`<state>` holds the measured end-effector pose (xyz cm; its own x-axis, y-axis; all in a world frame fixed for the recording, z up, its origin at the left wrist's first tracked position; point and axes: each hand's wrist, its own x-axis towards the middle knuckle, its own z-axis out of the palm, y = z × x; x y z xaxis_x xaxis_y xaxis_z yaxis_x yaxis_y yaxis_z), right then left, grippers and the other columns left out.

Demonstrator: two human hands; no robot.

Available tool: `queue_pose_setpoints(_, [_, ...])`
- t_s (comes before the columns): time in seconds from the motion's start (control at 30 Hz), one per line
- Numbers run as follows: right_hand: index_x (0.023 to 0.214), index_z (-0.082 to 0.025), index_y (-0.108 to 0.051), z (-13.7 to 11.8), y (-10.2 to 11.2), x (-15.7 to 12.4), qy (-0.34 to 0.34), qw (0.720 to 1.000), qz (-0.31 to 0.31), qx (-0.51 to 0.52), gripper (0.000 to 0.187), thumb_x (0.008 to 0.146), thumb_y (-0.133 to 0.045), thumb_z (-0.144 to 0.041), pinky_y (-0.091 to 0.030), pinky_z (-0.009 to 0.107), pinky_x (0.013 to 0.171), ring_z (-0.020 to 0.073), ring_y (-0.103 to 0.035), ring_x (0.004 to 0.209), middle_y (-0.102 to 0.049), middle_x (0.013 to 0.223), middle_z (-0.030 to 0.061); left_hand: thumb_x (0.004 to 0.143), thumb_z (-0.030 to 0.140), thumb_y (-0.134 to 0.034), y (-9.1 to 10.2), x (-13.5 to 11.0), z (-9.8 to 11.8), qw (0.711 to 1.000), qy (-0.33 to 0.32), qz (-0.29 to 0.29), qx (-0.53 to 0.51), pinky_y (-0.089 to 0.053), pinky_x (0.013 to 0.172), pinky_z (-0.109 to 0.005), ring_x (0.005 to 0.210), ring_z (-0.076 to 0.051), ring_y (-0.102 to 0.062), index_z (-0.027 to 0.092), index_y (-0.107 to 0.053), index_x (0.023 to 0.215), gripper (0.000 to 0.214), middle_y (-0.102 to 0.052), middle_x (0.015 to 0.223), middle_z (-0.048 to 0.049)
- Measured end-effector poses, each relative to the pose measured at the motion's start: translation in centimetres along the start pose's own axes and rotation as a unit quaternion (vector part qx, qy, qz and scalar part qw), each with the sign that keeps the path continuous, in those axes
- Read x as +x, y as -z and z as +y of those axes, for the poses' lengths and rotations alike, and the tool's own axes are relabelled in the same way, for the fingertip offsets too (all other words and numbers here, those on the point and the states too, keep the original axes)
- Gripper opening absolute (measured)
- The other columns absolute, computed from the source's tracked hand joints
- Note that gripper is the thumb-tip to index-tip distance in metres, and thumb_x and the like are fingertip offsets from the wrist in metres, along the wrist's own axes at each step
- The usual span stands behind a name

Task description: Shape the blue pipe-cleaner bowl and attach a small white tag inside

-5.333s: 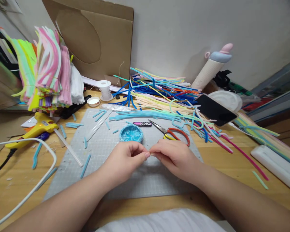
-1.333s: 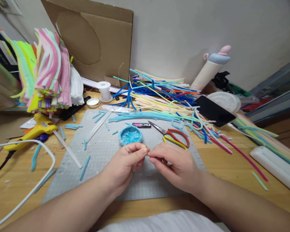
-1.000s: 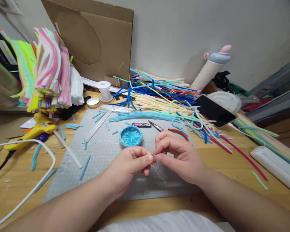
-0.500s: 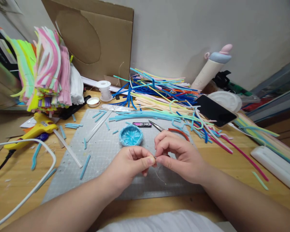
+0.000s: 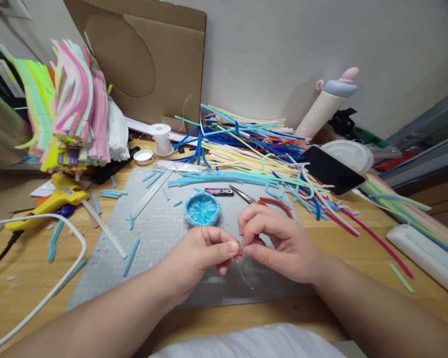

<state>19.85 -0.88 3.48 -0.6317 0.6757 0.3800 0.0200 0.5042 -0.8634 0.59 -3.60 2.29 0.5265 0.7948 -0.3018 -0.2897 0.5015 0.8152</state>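
Observation:
Thumb and finger of my left hand [image 5: 209,251] pinch a thin, pale wire or thread [image 5: 243,276], whose loose end dangles below the fingertips. My right hand [image 5: 276,241] meets it there, its thumb and fingers closed on the same strand. What else may sit between the fingertips is too small to make out. Just beyond my left hand rests a small round blue fuzzy bowl [image 5: 202,209], its hollow side up. Red-handled scissors [image 5: 274,203] lie behind my right hand, partly covered by it.
Under my hands is a grey cutting mat [image 5: 108,278] with cut blue pipe cleaner pieces [image 5: 131,257]. A yellow glue gun [image 5: 65,194] with a white cable lies left. Piled pipe cleaners [image 5: 242,144], a wire spool [image 5: 160,139] and a phone [image 5: 334,170] are at the back.
My fingertips have parted slightly, and more of the strand shows between them. Its dangling end has swung a little to the left. The blue bowl stays put.

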Motion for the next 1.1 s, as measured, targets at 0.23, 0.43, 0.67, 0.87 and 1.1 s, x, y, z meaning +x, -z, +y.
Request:
queue_pose_setpoints(0.23, [0.085, -0.019, -0.06, 0.18, -0.2, 0.23, 0.006, 1.0, 0.01, -0.001, 0.008, 0.084, -0.062, -0.011, -0.042, 0.024, 0.061, 0.0123, -0.052, 0.074, -0.054, 0.085, 0.0024, 0.071, 0.035, -0.076, 0.02, 0.01, -0.16, 1.0, 0.001, -0.005, -0.003, -0.033, 0.05, -0.018, 0.05, -0.005, -0.044, 0.012, -0.068, 0.065, 0.025, -0.062, 0.065, -0.0004])
queue_pose_setpoints(0.43, [0.084, -0.019, -0.062, 0.19, 0.04, 0.14, 0.041, 0.999, 0.005, -0.015, 0.008, 0.082, -0.064, -0.011, -0.045, 0.028, 0.067, 0.0147, -0.056, 0.078, -0.056, 0.087, 0.0037, 0.07, 0.035, -0.077, 0.03, -0.14, 0.24, 0.999, 0.039, -0.018, -0.013, -0.033, 0.05, -0.019, 0.05, -0.005, -0.045, 0.012, -0.069, 0.066, 0.024, -0.062, 0.064, -0.0014])
queue_pose_setpoints(0.67, [0.081, -0.019, -0.061, -0.19, 0.14, 0.24, 0.011, 1.0, -0.013, -0.004, 0.005, 0.083, -0.062, -0.014, -0.046, 0.028, 0.065, 0.0147, -0.056, 0.077, -0.056, 0.085, 0.0037, 0.069, 0.036, -0.077, -0.09, -0.39, 0.14, 0.998, 0.05, -0.032, -0.016, -0.032, 0.05, -0.019, 0.05, -0.005, -0.043, 0.013, -0.068, 0.065, 0.026, -0.062, 0.064, -0.0009])
queue_pose_setpoints(0.87, [0.079, -0.017, -0.061, -0.77, 0.26, 0.56, -0.026, 0.999, -0.033, -0.02, 0.006, 0.082, -0.061, -0.012, -0.043, 0.022, 0.056, 0.0111, -0.052, 0.068, -0.057, 0.082, 0.0037, 0.066, 0.039, -0.078, 0.0, -0.16, 0.3, 0.998, 0.026, -0.004, 0.049, -0.033, 0.051, -0.021, 0.05, -0.006, -0.044, 0.013, -0.069, 0.064, 0.027, -0.062, 0.062, -0.0004])
queue_pose_setpoints(1.1, [0.078, -0.016, -0.061, -0.51, 0.59, 0.76, -0.063, 0.996, -0.054, -0.022, 0.007, 0.084, -0.061, -0.016, -0.043, 0.022, 0.057, 0.011, -0.052, 0.068, -0.058, 0.079, 0.0032, 0.066, 0.037, -0.077, 0.11, -0.08, 0.26, 0.996, 0.017, 0.022, 0.08, -0.033, 0.051, -0.021, 0.05, -0.007, -0.044, 0.014, -0.069, 0.065, 0.024, -0.062, 0.062, -0.0004])
